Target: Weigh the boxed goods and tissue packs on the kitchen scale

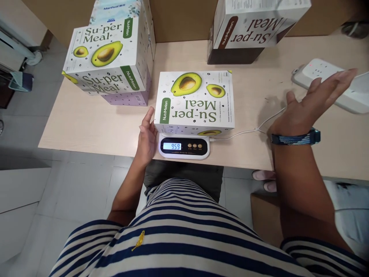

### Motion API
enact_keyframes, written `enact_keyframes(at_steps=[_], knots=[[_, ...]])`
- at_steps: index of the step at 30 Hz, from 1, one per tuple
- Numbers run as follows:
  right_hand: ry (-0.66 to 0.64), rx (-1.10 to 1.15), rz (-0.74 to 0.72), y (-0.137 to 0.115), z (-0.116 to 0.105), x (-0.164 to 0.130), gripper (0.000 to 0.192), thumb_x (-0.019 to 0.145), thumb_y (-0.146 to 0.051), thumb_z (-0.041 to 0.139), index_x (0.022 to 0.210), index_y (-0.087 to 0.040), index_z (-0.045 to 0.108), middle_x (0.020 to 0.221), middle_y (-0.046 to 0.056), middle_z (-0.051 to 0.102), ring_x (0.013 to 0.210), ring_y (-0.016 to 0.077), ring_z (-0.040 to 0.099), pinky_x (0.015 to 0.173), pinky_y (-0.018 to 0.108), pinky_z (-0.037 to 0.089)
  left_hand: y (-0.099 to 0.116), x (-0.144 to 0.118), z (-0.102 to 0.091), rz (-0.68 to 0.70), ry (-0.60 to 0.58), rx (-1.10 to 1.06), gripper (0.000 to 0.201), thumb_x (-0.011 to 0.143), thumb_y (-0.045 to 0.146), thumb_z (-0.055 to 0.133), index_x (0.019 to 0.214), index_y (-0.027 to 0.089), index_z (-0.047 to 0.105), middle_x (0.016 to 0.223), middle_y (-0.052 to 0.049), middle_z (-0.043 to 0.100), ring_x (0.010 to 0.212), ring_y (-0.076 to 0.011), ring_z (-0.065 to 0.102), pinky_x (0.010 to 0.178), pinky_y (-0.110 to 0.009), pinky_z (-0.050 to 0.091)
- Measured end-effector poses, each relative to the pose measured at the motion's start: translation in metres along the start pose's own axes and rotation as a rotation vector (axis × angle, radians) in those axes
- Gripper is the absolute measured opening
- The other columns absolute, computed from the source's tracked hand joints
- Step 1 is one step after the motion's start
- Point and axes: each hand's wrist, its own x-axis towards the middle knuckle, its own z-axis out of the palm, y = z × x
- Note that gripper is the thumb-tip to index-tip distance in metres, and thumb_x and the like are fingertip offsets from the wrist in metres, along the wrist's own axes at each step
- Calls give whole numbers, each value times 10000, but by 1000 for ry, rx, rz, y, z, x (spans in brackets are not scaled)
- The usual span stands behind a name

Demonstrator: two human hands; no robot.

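We hold our left hand (147, 140) half open, fingers loosely extended and gripping nothing, just beside the left edge of a white cardboard box printed with green avocados (196, 100); whether its fingertips touch, we cannot tell. That box lies on a white digital scale with a black panel (184, 148), near the front edge of the pale wood-look worktop (178, 57), its lettering upside down to us. The lit display shows the digits 959. Our right hand (314, 100) is wide open and holds nothing, its outstretched fingers overlapping a white plastic power strip (317, 69) in our view.
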Motion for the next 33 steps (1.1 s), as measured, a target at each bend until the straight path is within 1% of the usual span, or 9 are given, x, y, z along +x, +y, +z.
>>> enact_keyframes(at_steps=[5,9,14,18,21,23,25,28,33], knots=[[22,81,32,-10,0,-5,828,1069,-738,173,1779,-369,-40,1892,22,64,1751,239,162,1219,601,388,1,-1,-2,40,-50,11,763,970,887,455,1527,386,599,1658,-27,599,1675,-341,396,1410,-572,285],[-4,62,-4,-5,1,-3,993,991,-867,213,1780,-333,-66,1887,73,83,1757,305,131,1206,645,375,0,0,-5,53,-79,16,753,970,888,446,1541,418,587,1682,-2,574,1688,-339,371,1421,-578,253],[21,27,12,5,11,1,868,1017,-802,86,1773,-397,-47,1891,42,6,1759,276,135,1212,647,368,-5,1,-9,54,-118,5,757,962,893,452,1574,458,545,1767,32,459,1730,-335,261,1433,-597,200],[114,95,30,-22,24,-12,742,1065,-666,163,1758,-403,134,1884,33,53,1745,235,205,1255,629,354,-11,-1,-10,76,-107,39,855,900,958,450,1610,483,486,1856,73,260,1764,-330,93,1444,-580,148],[114,171,86,-74,29,-47,741,1061,-555,299,1756,-343,155,1886,35,44,1749,174,188,1331,572,317,0,0,-12,192,-71,128,919,857,960,537,1657,528,406,1878,110,160,1764,-338,78,1442,-572,157],[88,276,151,-111,33,-87,737,1059,-626,240,1748,-370,190,1893,-8,48,1756,151,143,1384,562,260,21,1,-15,248,-33,156,881,871,937,553,1642,521,455,1857,103,251,1756,-334,140,1439,-564,182],[-4,334,146,-139,41,-132,762,1022,-705,373,1726,-431,272,1889,-38,107,1758,200,151,1395,598,265,47,1,-18,223,24,87,773,955,919,376,1554,487,602,1774,83,448,1736,-303,245,1431,-539,238],[-167,394,102,-158,62,-187,710,1048,-671,450,1717,-492,294,1877,-68,162,1749,235,198,1396,627,297,70,3,-17,176,89,-30,821,1027,832,125,1457,444,707,1685,74,575,1712,-241,320,1414,-478,312],[-389,503,207,-175,93,-223,747,1035,-702,512,1717,-451,338,1824,-62,338,1735,237,261,1433,611,253,57,10,11,-26,-9,96,724,1010,801,446,1628,432,523,1793,47,418,1723,-302,287,1437,-548,245]])
